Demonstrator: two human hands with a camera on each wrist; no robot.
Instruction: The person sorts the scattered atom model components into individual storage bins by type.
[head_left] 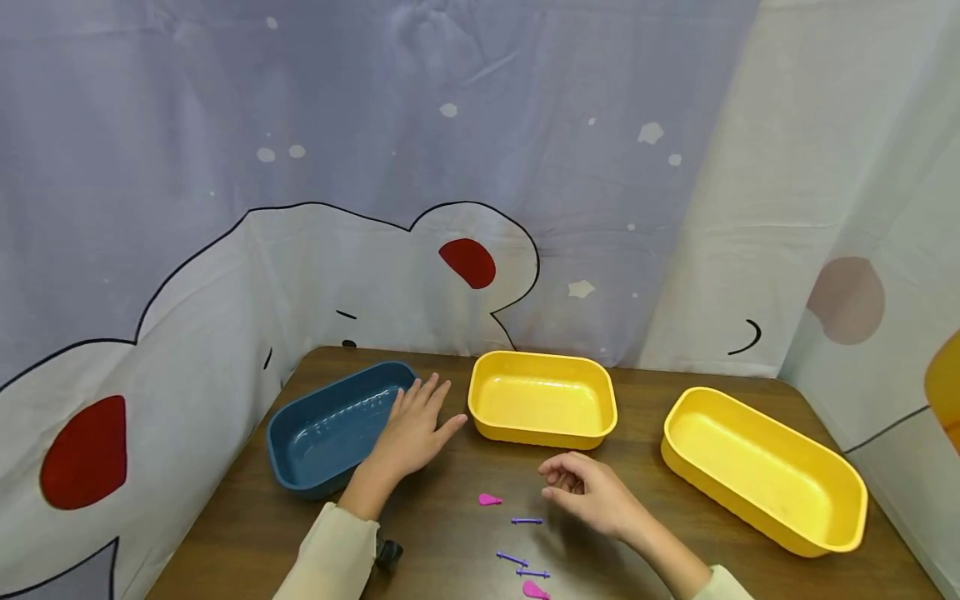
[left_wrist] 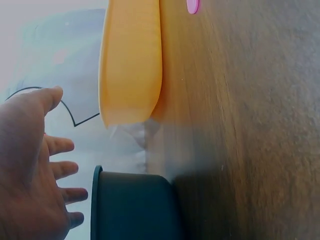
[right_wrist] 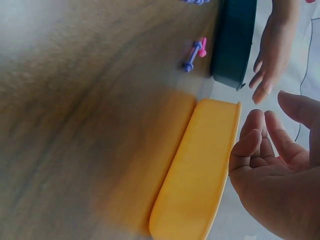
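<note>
My left hand [head_left: 412, 429], fingers spread and straight, is over the right side of the blue bin [head_left: 311, 486] and holds nothing. In the left wrist view its palm [left_wrist: 30, 190] shows above the blue bin's wall [left_wrist: 135, 205]. My right hand [head_left: 591, 493] hovers in front of the middle yellow bin [head_left: 540, 435], its fingers loosely curled with nothing between them. On the table, left of that hand, lie a pink bulb-shaped piece [head_left: 490, 500] and a thin purple rod with knobbed ends [head_left: 527, 522]. Closer in are two more purple rods [head_left: 533, 573] and another pink piece [head_left: 536, 590].
A second yellow bin [head_left: 738, 504] stands angled at the right of the wooden table [head_left: 450, 533]. A patterned cloth [head_left: 600, 208] hangs behind and along the sides. Something small and black [head_left: 387, 553] is beside the left sleeve [head_left: 330, 550].
</note>
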